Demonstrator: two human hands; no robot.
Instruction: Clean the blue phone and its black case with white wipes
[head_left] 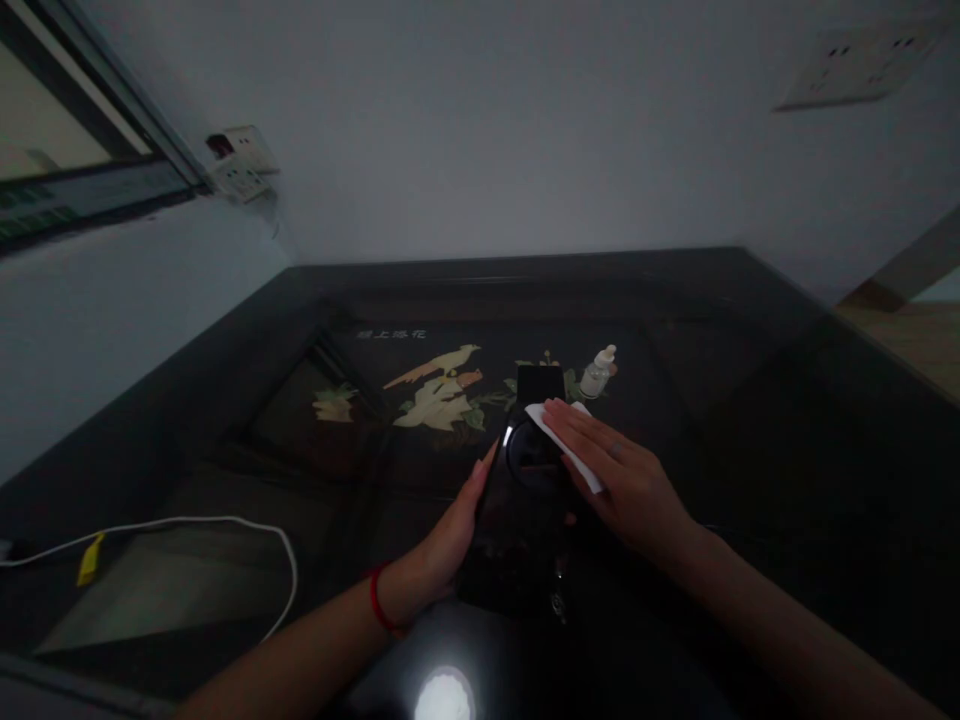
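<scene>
A black phone (510, 540) with a large round camera ring on its back is tilted up above the dark table. Along its left edge curls my left hand (456, 530), closed around it, with a red cord on the wrist. My right hand (630, 480) presses a folded white tissue (576, 462) against the upper right of the phone's back, near the camera ring. Its fingers lie together over the tissue, and one wears a ring. A small charm (559, 600) hangs by the phone's lower right corner. Just beyond the phone's top is a black rectangular item (540, 383), its kind unclear.
A clear dropper bottle (596, 373) with a white top stands on the glossy black table (697, 300), which bears a bird-and-flower picture (435, 400). A white cable (202, 520) with a yellow tag (91, 560) lies at left. Wall sockets (859, 65) are behind.
</scene>
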